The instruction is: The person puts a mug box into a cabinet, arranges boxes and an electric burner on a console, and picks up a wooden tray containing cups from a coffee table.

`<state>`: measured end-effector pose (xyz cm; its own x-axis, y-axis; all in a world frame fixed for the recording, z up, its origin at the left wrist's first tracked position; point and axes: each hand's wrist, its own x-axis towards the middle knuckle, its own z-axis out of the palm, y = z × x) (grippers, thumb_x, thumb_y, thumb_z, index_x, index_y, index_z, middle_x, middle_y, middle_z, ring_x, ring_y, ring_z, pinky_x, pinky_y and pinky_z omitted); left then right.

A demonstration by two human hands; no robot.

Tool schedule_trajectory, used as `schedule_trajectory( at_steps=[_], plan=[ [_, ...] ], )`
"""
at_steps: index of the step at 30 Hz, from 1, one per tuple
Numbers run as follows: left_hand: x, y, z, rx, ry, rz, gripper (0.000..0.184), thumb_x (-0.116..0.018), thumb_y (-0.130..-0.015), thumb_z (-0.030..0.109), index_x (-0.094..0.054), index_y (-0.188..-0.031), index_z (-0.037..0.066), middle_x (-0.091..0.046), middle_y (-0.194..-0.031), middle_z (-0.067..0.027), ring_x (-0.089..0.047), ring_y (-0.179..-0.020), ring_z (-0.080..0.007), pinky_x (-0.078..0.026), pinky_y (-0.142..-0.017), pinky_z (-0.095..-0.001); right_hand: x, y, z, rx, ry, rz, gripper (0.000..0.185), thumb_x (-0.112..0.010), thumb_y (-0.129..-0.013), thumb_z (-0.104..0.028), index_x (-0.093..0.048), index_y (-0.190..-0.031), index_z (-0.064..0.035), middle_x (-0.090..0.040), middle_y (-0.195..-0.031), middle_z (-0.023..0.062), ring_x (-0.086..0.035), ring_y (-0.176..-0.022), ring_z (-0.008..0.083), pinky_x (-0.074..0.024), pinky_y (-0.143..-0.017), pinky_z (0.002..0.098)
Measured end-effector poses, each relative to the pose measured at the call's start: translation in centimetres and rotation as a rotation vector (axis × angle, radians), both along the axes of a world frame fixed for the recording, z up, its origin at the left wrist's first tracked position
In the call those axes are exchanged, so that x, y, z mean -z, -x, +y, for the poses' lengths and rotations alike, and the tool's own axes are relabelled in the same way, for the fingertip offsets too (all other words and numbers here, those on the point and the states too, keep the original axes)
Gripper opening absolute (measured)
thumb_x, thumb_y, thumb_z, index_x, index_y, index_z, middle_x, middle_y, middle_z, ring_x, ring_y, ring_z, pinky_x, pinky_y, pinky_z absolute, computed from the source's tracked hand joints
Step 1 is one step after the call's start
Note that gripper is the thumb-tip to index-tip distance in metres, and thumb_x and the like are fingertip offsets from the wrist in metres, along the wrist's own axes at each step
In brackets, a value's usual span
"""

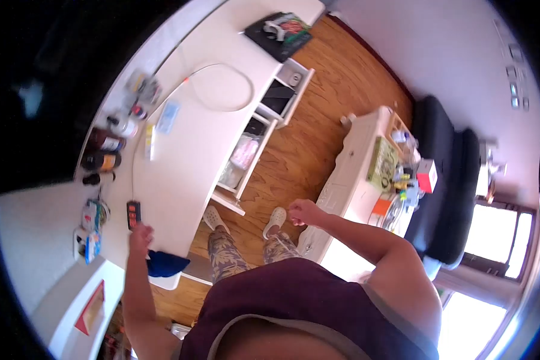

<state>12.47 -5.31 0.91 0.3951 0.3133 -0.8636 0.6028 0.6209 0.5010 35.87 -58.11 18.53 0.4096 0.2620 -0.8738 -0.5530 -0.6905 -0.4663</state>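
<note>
Power strip (134, 215), black with orange-red marks on top, is lying on the white table (180, 156) right at the fingertips of the left hand (141, 237). Those fingers are meeting its near end, but I cannot tell whether they are gripping it or merely resting there. Just toward the body from them, a dark blue cloth (167, 264) is lying. The right hand (305, 213) is hanging well apart from the strip, its fingers curling loosely with nothing visible inside; how tightly they are closing, I cannot tell. The strip is looking stiff, light and rather smooth, so its two long sides are offering the surest hold. Beyond the left fingers, its pale cord (132, 180) is running off into a wide loop, looking springy and probably adding some tug, which is making the strip's body a better hold than the cord. Farther past those fingers, dark bottles (100, 161) are standing; farthest away, a dark packet (270, 39) is lying.
</note>
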Motion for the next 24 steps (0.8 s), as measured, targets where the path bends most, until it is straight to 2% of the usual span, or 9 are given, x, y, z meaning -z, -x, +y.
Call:
schedule_trajectory(
  at_steps=[2,5,11,12,13,15,18,20,24],
  plan=[
    [-6.0,-3.3,-7.0,0.228,-0.01,0.097,0.026,-0.056,-0.083,0.031,-0.054,-0.101,0.012,-0.06,-0.086,-0.0037,-0.058,-0.082,-0.017,-0.044,-0.065,-0.0308,1.2,2.4,-5.5,0.035,-0.037,-0.062,0.02,-0.054,-0.086,-0.016,-0.055,-0.096,0.001,-0.06,-0.073,0.0083,-0.058,-0.062,0.0161,-0.047,-0.054,0.0286],
    [-8.6,-7.1,-14.5,0.509,0.013,0.066,0.049,-0.054,-0.085,0.031,-0.041,-0.126,0.007,-0.06,-0.097,-0.0077,-0.059,-0.084,-0.0184,-0.045,-0.07,-0.0333,-0.8,6.8,-12.3,0.152,-0.011,-0.245,0.023,-0.055,-0.083,-0.02,-0.055,-0.093,0.0009,-0.06,-0.072,0.0084,-0.058,-0.061,0.0169,-0.0466,-0.054,0.0312],
    [-16.3,-16.6,-31.1,0.976,-0.137,-0.03,0.044,-0.056,-0.083,0.017,-0.047,-0.123,0.003,-0.06,-0.092,-0.0056,-0.059,-0.079,-0.0134,-0.046,-0.065,-0.0277,-1.6,14.3,-23.0,0.3,0.134,-0.499,0.024,-0.057,-0.078,-0.02,-0.057,-0.089,0.0005,-0.061,-0.072,0.0104,-0.059,-0.06,0.0192,-0.047,-0.055,0.0337],
    [-15.9,-18.0,-32.4,1.056,-0.151,-0.039,0.043,-0.057,-0.083,0.015,-0.047,-0.123,0.004,-0.059,-0.094,-0.0055,-0.059,-0.079,-0.0138,-0.046,-0.063,-0.0263,-0.4,15.9,-25.2,0.289,0.11,-0.568,0.025,-0.057,-0.078,-0.02,-0.057,-0.093,0.0004,-0.062,-0.072,0.0107,-0.06,-0.059,0.0192,-0.0483,-0.055,0.0333],
    [-15.9,-19.0,-34.1,1.115,-0.189,-0.059,0.042,-0.056,-0.084,0.015,-0.047,-0.123,0.004,-0.059,-0.096,-0.0057,-0.06,-0.08,-0.0139,-0.045,-0.063,-0.0255,0.8,17.8,-26.9,0.477,0.119,-0.441,0.028,-0.057,-0.079,-0.02,-0.058,-0.097,0.0002,-0.062,-0.074,0.012,-0.061,-0.06,0.0195,-0.0493,-0.056,0.0332],
    [-16.6,-20.7,-37.1,1.214,-0.243,-0.1,0.038,-0.052,-0.086,0.015,-0.048,-0.122,0.005,-0.059,-0.099,-0.0067,-0.06,-0.082,-0.014,-0.045,-0.063,-0.0253,4.0,21.5,-30.6,0.538,0.216,-0.324,0.032,-0.057,-0.08,-0.021,-0.057,-0.104,-0.0002,-0.063,-0.08,0.0163,-0.062,-0.06,0.0198,-0.0507,-0.058,0.0334],
    [-16.7,-22.7,-41.1,1.264,-0.279,-0.093,0.038,-0.052,-0.086,0.015,-0.048,-0.123,0.005,-0.059,-0.099,-0.007,-0.06,-0.081,-0.0143,-0.045,-0.064,-0.0256,5.0,24.5,-35.3,0.53,0.297,-0.344,0.032,-0.057,-0.08,-0.021,-0.058,-0.105,-0.0009,-0.064,-0.085,0.0179,-0.064,-0.069,0.0231,-0.0509,-0.064,0.0349],
    [-16.6,-23.1,-43.5,1.319,-0.308,-0.12,0.04,-0.052,-0.086,0.014,-0.047,-0.124,0.005,-0.06,-0.099,-0.0074,-0.06,-0.081,-0.015,-0.046,-0.064,-0.0262,5.2,25.5,-37.8,0.519,0.361,-0.364,0.03,-0.059,-0.076,-0.023,-0.061,-0.099,-0.0029,-0.063,-0.093,0.021,-0.059,-0.09,0.0345,-0.0468,-0.08,0.0403],
    [-16.8,-23.3,-46.9,1.391,-0.289,-0.146,0.042,-0.054,-0.085,0.015,-0.046,-0.125,0.004,-0.06,-0.098,-0.0081,-0.06,-0.08,-0.0165,-0.048,-0.065,-0.0293,5.2,23.7,-41.4,0.536,0.402,-0.472,0.031,-0.06,-0.076,-0.023,-0.061,-0.1,-0.0027,-0.062,-0.096,0.0201,-0.058,-0.093,0.0352,-0.0462,-0.082,0.0407]
  ],
)
